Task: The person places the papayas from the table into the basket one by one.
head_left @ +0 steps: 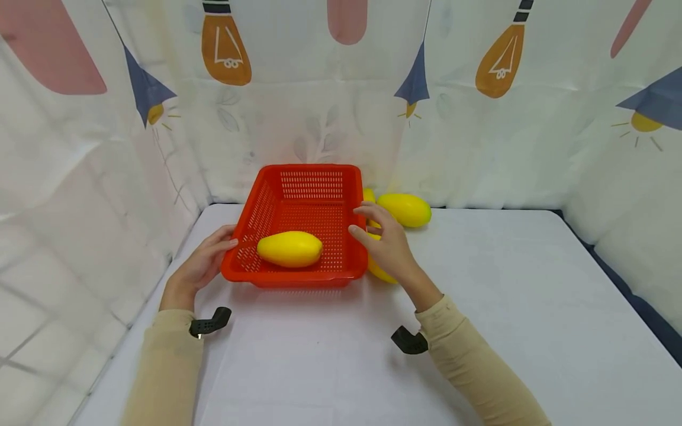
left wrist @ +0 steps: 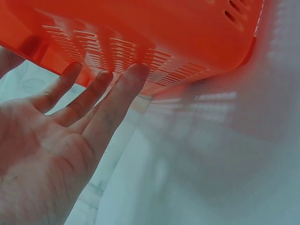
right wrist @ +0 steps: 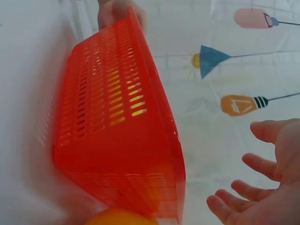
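A red plastic basket (head_left: 319, 213) with slotted walls stands at the back left of the table. Inside it, near the front, lies one long yellow fruit (head_left: 290, 249), like a mango. My left hand (head_left: 205, 260) grips the basket's left rim, thumb at the top edge. In the left wrist view, its fingers (left wrist: 112, 103) lie against the slotted wall from below. Beside the right rim is my right hand (head_left: 386, 239), fingers spread and loosely bent, holding nothing. The right wrist view shows that hand (right wrist: 267, 183) apart from the basket wall (right wrist: 108, 108).
More yellow fruits lie right of the basket: one (head_left: 405, 210) near the back edge, another (head_left: 369, 195) partly hidden by the rim, and one (head_left: 382, 271) under my right hand. A white cloth covers the table (head_left: 319, 361). Printed curtains (head_left: 453, 136) rise behind and at the sides.
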{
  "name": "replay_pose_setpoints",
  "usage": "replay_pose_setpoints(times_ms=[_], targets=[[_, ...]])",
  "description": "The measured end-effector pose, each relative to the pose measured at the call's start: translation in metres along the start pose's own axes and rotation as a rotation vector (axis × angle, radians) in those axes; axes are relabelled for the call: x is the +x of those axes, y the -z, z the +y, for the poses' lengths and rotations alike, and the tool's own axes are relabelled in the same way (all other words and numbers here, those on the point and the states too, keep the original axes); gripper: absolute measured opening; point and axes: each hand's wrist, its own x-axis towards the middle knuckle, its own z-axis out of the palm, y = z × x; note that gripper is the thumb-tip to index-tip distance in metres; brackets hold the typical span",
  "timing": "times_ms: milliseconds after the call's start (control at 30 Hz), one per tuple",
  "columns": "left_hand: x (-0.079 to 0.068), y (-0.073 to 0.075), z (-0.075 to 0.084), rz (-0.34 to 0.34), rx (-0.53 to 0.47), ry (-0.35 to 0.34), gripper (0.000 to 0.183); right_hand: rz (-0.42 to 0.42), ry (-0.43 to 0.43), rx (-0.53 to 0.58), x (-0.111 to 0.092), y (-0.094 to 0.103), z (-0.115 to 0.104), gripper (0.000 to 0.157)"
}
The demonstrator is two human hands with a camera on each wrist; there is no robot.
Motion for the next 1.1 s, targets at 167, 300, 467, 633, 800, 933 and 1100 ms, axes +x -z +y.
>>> replay_pose_setpoints(times_ms=[167,300,467,633,800,933,1100], targets=[[0.000,0.001,0.000,0.013,0.033,0.013,0.034,0.004,-0.013,0.016,-0.001,0.004,0.003,0.038],[0.001,0.001,0.000,0.015,0.046,0.018,0.034,0.010,-0.026,0.035,-0.002,0.008,0.007,0.039],[0.001,0.002,0.000,0.022,0.045,0.024,0.034,0.029,-0.032,0.040,-0.005,0.013,0.009,0.038],[0.000,0.001,0.000,0.012,0.037,0.022,0.033,0.044,-0.038,0.045,-0.007,0.016,0.012,0.037],[0.001,0.002,0.000,-0.003,0.030,0.008,0.032,0.055,-0.041,0.036,-0.009,0.020,0.015,0.034],[0.001,0.002,-0.001,-0.005,0.030,0.003,0.033,0.066,-0.041,0.044,-0.011,0.023,0.016,0.032],[0.000,0.002,-0.002,-0.003,0.034,0.009,0.033,0.057,-0.055,0.038,-0.013,0.024,0.018,0.033]])
